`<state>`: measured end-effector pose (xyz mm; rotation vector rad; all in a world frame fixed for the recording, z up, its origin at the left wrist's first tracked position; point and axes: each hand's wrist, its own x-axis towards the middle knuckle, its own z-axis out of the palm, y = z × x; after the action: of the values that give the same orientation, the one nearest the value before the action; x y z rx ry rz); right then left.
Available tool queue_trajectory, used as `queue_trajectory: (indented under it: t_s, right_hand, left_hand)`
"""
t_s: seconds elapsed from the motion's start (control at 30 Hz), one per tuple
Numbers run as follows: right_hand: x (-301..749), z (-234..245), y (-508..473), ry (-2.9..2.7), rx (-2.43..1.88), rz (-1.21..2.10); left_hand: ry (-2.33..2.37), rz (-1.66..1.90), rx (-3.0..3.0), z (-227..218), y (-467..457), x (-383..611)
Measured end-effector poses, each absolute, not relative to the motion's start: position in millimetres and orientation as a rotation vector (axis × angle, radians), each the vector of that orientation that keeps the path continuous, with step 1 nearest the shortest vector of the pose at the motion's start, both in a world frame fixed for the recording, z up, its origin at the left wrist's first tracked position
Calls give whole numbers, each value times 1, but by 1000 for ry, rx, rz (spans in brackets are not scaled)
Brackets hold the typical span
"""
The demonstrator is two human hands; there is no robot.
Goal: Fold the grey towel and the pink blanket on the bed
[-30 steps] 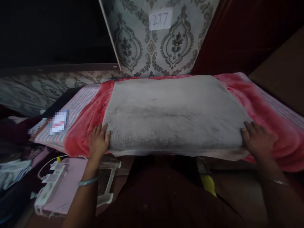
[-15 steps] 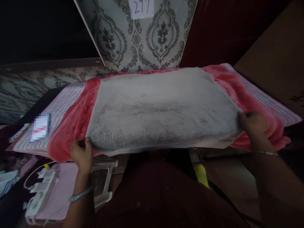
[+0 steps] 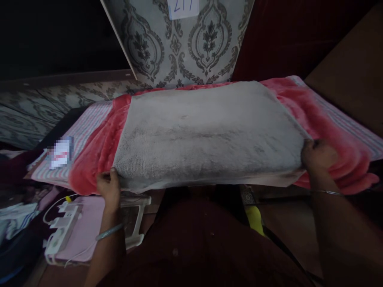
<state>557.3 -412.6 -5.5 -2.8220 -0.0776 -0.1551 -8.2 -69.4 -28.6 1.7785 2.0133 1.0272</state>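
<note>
A grey, fuzzy cloth like a small towel lies spread over a plush red blanket, its near edge hanging over the front. My left hand pinches the towel's near left corner between thumb and fingers. At the near right corner, my right hand grips the towel, with its fingertips partly hidden by the edge. Both corners are drawn apart, so the towel lies fairly flat, with darker smudges across its middle. Beneath the red blanket is a striped cloth.
A power strip with cords rests on a pink stool at the lower left. A blurred-out packet lies on the striped cloth. Behind are a dark screen and patterned wallpaper; a brown panel stands at right.
The camera view has shifted slightly, moving the scene a little right at the left side. Both hands keep hold of the same towel corners.
</note>
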Motion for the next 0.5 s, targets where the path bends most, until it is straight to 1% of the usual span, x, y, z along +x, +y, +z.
queue_trajectory:
  t_s: [0.13,0.23,0.3,0.4,0.5]
  right_hand:
    - [557,-1,-414,-102,-2810,-137]
    - [557,5,-419,-78,-2813,-132]
    - [556,8,-423,-62,-2839,-115]
    - [555,8,-425,-70,-2877,-50]
    - [555,5,-424,-37,-2850,-78]
  left_hand:
    - [2151,867,1763,-17,-59,-4]
    - [2251,905,1816,-12,-56,-5]
    - [2277,912,1832,-14,-57,-7]
    - [2285,835,1825,-19,-61,-7]
    - [2287,826,1825,-22,-64,-5]
